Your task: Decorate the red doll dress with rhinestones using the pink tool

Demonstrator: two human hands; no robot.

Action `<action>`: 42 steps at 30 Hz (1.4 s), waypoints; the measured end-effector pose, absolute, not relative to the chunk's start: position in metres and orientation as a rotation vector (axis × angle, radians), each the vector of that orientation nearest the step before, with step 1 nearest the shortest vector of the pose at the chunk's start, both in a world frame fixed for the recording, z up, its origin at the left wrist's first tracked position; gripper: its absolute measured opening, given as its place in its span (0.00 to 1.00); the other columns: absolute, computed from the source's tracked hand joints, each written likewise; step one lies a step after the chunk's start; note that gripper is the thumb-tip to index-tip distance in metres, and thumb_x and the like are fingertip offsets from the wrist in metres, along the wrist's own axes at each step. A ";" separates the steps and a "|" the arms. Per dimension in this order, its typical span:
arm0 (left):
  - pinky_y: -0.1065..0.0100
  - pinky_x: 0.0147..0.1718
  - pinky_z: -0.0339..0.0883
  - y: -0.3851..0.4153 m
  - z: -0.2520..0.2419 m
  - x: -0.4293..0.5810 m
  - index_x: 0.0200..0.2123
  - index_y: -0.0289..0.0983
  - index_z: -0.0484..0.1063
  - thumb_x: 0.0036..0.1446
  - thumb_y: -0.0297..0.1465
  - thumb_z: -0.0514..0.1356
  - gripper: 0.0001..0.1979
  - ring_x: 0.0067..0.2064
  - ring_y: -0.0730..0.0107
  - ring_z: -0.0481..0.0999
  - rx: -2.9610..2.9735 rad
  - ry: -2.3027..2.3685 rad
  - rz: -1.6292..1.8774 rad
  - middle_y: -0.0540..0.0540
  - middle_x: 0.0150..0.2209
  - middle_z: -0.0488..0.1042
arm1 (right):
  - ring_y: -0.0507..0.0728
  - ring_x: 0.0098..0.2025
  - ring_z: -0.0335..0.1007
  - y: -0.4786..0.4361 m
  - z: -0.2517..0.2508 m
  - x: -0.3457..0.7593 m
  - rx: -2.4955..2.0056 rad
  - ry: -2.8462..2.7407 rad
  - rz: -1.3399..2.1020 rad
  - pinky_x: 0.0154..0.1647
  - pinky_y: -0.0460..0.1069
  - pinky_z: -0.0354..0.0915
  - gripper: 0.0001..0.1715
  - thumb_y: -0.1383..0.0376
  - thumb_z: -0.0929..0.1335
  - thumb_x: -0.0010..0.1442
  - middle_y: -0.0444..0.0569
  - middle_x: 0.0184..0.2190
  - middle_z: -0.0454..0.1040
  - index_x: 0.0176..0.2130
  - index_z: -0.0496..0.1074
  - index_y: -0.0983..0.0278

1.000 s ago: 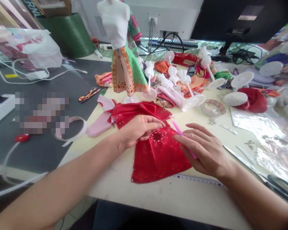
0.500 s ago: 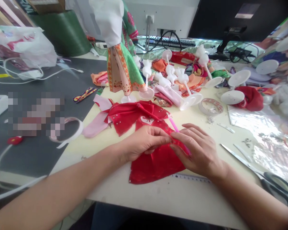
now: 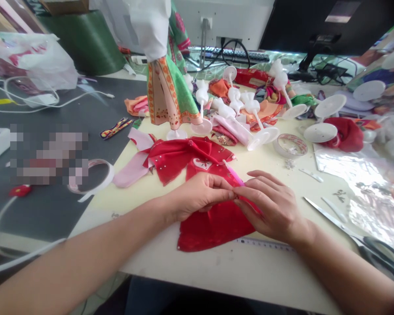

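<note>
A piece of red cloth (image 3: 216, 227) lies on the pale table, with a white patterned patch in its upper part and small studs along some edges. My left hand (image 3: 202, 197) is closed, thumb and forefinger pinching an edge of the cloth. Its tips meet those of my right hand (image 3: 274, 205), which is closed over the cloth and has a slim pink pen-like stick (image 3: 233, 174) tucked in it. The stick's pale tip points up and left. Whatever small thing sits between the touching fingertips is hidden.
Scissors (image 3: 354, 236) lie at the right, beside shiny plastic bags (image 3: 374, 201). Tape rolls (image 3: 290, 146) rest on the table, and a ruler (image 3: 265, 244) lies under the cloth. Small white mannequins (image 3: 234, 103), some dressed, crowd the back. A large dressed mannequin (image 3: 170, 94) stands behind the cloth.
The pink stick has tipped lower and further left in my right hand. Both hands stay fingertip to fingertip at the cloth, nearly still. The view has shifted slightly.
</note>
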State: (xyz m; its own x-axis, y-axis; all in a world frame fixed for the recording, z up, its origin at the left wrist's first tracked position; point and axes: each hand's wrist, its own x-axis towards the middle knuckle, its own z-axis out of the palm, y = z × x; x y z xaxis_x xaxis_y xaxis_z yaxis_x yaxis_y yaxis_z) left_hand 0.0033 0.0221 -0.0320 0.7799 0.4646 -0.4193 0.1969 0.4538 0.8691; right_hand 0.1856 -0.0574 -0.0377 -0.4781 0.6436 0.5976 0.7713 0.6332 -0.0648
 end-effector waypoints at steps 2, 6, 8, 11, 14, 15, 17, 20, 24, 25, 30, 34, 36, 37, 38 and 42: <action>0.75 0.15 0.40 0.022 -0.032 0.003 0.32 0.34 0.73 0.47 0.36 0.67 0.12 0.18 0.85 0.50 1.116 0.694 0.180 0.56 0.19 0.59 | 0.52 0.32 0.68 -0.057 -0.037 0.186 -1.091 -2.274 -0.290 0.46 0.56 0.70 0.12 0.73 0.66 0.57 0.48 0.29 0.72 0.43 0.67 0.68; 0.75 0.16 0.40 0.022 -0.031 0.003 0.33 0.34 0.73 0.47 0.35 0.66 0.11 0.18 0.85 0.50 1.122 0.713 0.175 0.56 0.19 0.60 | 0.52 0.31 0.68 -0.057 -0.037 0.186 -1.085 -2.273 -0.294 0.46 0.56 0.70 0.11 0.73 0.66 0.58 0.47 0.28 0.72 0.43 0.67 0.66; 0.75 0.16 0.40 0.022 -0.030 0.004 0.32 0.34 0.73 0.47 0.35 0.66 0.11 0.18 0.85 0.50 1.124 0.719 0.172 0.56 0.19 0.60 | 0.52 0.31 0.68 -0.057 -0.037 0.186 -1.085 -2.275 -0.293 0.45 0.56 0.70 0.11 0.73 0.66 0.58 0.47 0.28 0.72 0.43 0.67 0.67; 0.75 0.16 0.40 0.022 -0.030 0.005 0.32 0.35 0.73 0.47 0.34 0.66 0.11 0.17 0.85 0.50 1.121 0.723 0.181 0.56 0.19 0.60 | 0.52 0.31 0.68 -0.057 -0.037 0.187 -1.075 -2.285 -0.289 0.46 0.56 0.70 0.12 0.74 0.66 0.57 0.48 0.29 0.72 0.43 0.67 0.68; 0.75 0.15 0.39 0.023 -0.031 0.005 0.32 0.35 0.73 0.49 0.35 0.65 0.10 0.17 0.84 0.49 1.113 0.744 0.210 0.57 0.17 0.58 | 0.52 0.32 0.68 -0.057 -0.037 0.189 -1.074 -2.291 -0.273 0.46 0.56 0.70 0.13 0.75 0.66 0.56 0.49 0.30 0.72 0.44 0.67 0.69; 0.75 0.15 0.39 0.024 -0.031 0.005 0.32 0.35 0.73 0.49 0.34 0.65 0.09 0.17 0.84 0.49 1.113 0.755 0.223 0.57 0.16 0.57 | 0.52 0.32 0.67 -0.057 -0.037 0.189 -1.076 -2.289 -0.269 0.46 0.56 0.70 0.14 0.75 0.66 0.56 0.49 0.30 0.72 0.44 0.67 0.69; 0.75 0.15 0.39 0.025 -0.032 0.005 0.32 0.35 0.72 0.51 0.33 0.63 0.07 0.16 0.84 0.49 1.112 0.775 0.251 0.57 0.16 0.57 | 0.52 0.33 0.67 -0.058 -0.036 0.190 -1.078 -2.285 -0.269 0.47 0.56 0.69 0.13 0.75 0.67 0.56 0.50 0.30 0.72 0.43 0.67 0.70; 0.76 0.14 0.39 0.027 -0.032 0.006 0.32 0.35 0.71 0.52 0.29 0.61 0.04 0.17 0.84 0.49 1.101 0.795 0.284 0.57 0.17 0.57 | 0.52 0.32 0.68 -0.058 -0.036 0.190 -1.075 -2.279 -0.277 0.47 0.56 0.69 0.13 0.76 0.67 0.55 0.50 0.29 0.72 0.42 0.68 0.70; 0.77 0.14 0.40 0.029 -0.029 0.007 0.31 0.35 0.68 0.54 0.28 0.59 0.03 0.17 0.84 0.49 1.070 0.804 0.302 0.57 0.17 0.56 | 0.52 0.32 0.68 -0.057 -0.036 0.190 -1.078 -2.281 -0.282 0.47 0.56 0.70 0.13 0.76 0.65 0.56 0.49 0.29 0.72 0.43 0.67 0.69; 0.77 0.14 0.40 0.029 -0.028 0.007 0.31 0.35 0.67 0.55 0.28 0.58 0.03 0.17 0.85 0.48 1.061 0.805 0.299 0.57 0.17 0.55 | 0.52 0.32 0.68 -0.057 -0.036 0.190 -1.082 -2.281 -0.281 0.47 0.56 0.70 0.13 0.76 0.65 0.56 0.49 0.29 0.72 0.43 0.67 0.68; 0.78 0.14 0.39 0.029 -0.027 0.006 0.30 0.35 0.63 0.58 0.28 0.54 0.04 0.17 0.85 0.47 1.027 0.773 0.293 0.58 0.19 0.53 | 0.52 0.31 0.68 -0.058 -0.036 0.190 -1.077 -2.294 -0.270 0.46 0.56 0.70 0.13 0.76 0.65 0.56 0.49 0.29 0.72 0.43 0.67 0.68; 0.78 0.14 0.39 0.030 -0.027 0.006 0.29 0.36 0.61 0.59 0.29 0.54 0.06 0.17 0.85 0.47 1.027 0.755 0.319 0.58 0.19 0.52 | 0.53 0.31 0.68 -0.057 -0.035 0.189 -1.057 -2.321 -0.266 0.44 0.56 0.70 0.14 0.77 0.64 0.55 0.50 0.28 0.72 0.42 0.67 0.69; 0.78 0.14 0.39 0.030 -0.028 0.007 0.30 0.36 0.62 0.59 0.29 0.54 0.06 0.17 0.85 0.47 1.028 0.760 0.353 0.58 0.19 0.52 | 0.54 0.31 0.68 -0.057 -0.034 0.189 -1.040 -2.332 -0.255 0.43 0.56 0.70 0.14 0.78 0.64 0.55 0.51 0.28 0.73 0.42 0.67 0.70; 0.78 0.14 0.40 0.031 -0.029 0.007 0.31 0.36 0.62 0.59 0.30 0.55 0.05 0.17 0.85 0.47 1.031 0.767 0.370 0.58 0.19 0.52 | 0.54 0.31 0.68 -0.057 -0.034 0.189 -1.033 -2.335 -0.247 0.42 0.56 0.70 0.14 0.78 0.64 0.55 0.51 0.28 0.73 0.43 0.67 0.70; 0.78 0.14 0.40 0.031 -0.029 0.007 0.31 0.35 0.63 0.59 0.30 0.55 0.05 0.17 0.85 0.47 1.034 0.776 0.386 0.58 0.18 0.52 | 0.54 0.31 0.68 -0.057 -0.033 0.188 -1.026 -2.336 -0.241 0.42 0.56 0.71 0.14 0.78 0.64 0.55 0.51 0.28 0.73 0.43 0.67 0.70; 0.79 0.14 0.42 0.033 -0.032 0.007 0.32 0.35 0.65 0.57 0.31 0.58 0.05 0.17 0.85 0.49 1.041 0.795 0.418 0.58 0.19 0.54 | 0.54 0.31 0.69 -0.056 -0.033 0.188 -1.033 -2.335 -0.231 0.42 0.56 0.71 0.15 0.76 0.62 0.58 0.50 0.28 0.73 0.46 0.65 0.69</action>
State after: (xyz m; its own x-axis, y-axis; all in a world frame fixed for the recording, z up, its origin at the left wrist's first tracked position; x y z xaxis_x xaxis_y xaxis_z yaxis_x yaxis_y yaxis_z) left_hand 0.0066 0.0327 -0.0318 0.6562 0.6511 -0.3814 0.0542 0.4635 0.8844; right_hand 0.1880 -0.0562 -0.0326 -0.5396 0.6248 0.5643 0.7234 0.6870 -0.0688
